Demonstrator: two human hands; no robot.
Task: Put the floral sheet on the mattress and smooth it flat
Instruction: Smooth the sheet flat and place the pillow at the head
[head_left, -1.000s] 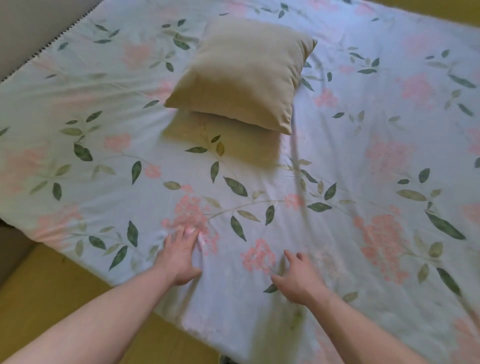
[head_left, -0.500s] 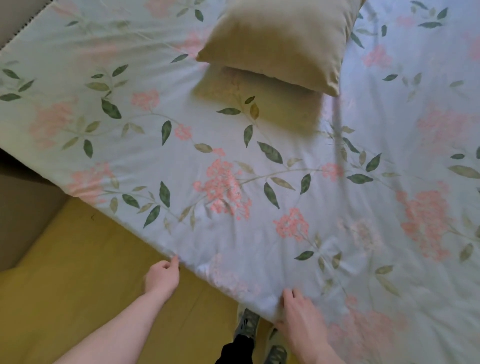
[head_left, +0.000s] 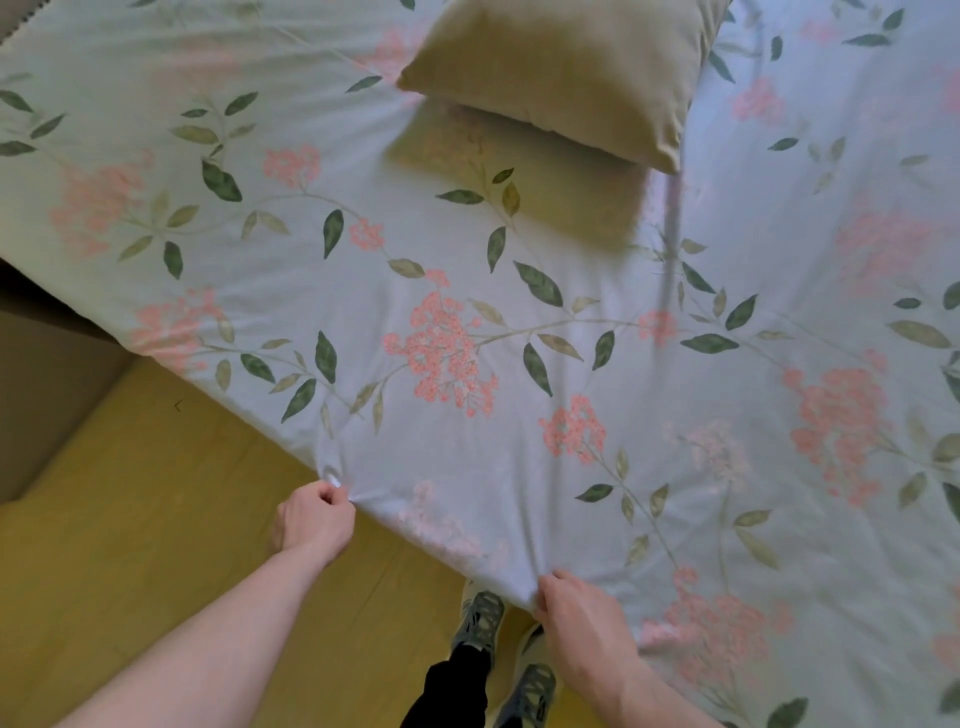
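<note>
Fingers of both hands pinch the near edge of the floral sheet (head_left: 467, 322), left hand (head_left: 311, 522) and right hand (head_left: 582, 618) well apart, the sheet spread over the mattress under a pillow (head_left: 561, 67).

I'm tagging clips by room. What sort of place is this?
Probably a bedroom: a floral sheet spread over a low bed, a tan cushion lying on it, and a yellow floor alongside.
</note>
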